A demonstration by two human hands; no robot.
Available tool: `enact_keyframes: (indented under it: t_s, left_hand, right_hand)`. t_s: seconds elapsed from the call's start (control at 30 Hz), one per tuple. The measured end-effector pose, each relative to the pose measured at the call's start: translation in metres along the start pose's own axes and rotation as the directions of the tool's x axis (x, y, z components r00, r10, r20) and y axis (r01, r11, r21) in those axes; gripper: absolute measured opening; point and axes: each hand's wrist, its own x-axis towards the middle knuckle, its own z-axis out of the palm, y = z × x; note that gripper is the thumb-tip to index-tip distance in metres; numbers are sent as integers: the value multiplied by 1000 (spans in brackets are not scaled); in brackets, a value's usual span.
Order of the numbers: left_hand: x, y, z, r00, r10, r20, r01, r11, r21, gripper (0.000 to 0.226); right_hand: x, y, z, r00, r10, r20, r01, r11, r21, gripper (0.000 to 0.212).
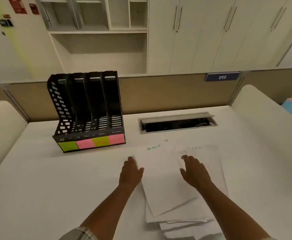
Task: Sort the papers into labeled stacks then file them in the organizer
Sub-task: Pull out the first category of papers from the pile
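Papers (169, 186) lie in a loose, fanned pile on the white bench (55, 187), directly under and between both hands. The left hand (130, 172) rests at the left edge of the topmost sheet (159, 170), its fingers (132, 161) slightly spread and lying flat, the thumb touching the sheet's edge; nothing is gripped. The right hand (194, 172) lies palm-down on the pile, fingers (187, 158) apart and extended, pressing on paper rather than clamped around it. Just beyond the left fingertips, near the top of the upper sheet, the word "ADMIN" (153, 147) is written in green. A second sheet just beyond the right fingertips carries fainter writing (196, 148) that is too blurred to read. More sheets stick out unevenly from the pile's near end, between the forearms.

Farther off and to the left of the left fingers stands the black organizer (88, 110), upright, with four vertical slots. Along its front lip sit four sticky notes (91, 143): green, pink, yellow-green, pink. Beyond the right fingers, an open cable hatch (177, 122) is set into the bench. A blue plate reading "015" (222, 77) hangs on the partition behind.
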Motion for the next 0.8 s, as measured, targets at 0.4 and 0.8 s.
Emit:
enact_keyframes:
  t_s: [0.4,0.8]
  left_hand:
    - [13,-12,39,949,-314,-22,301,925,-231,14]
    - [10,-73,-25,866,-461,-194,424,882,-206,37]
  right_hand:
    - [12,31,46,974,227,16,-226,956,185,39]
    - [20,32,52,858,450,246,-512,728,455,59]
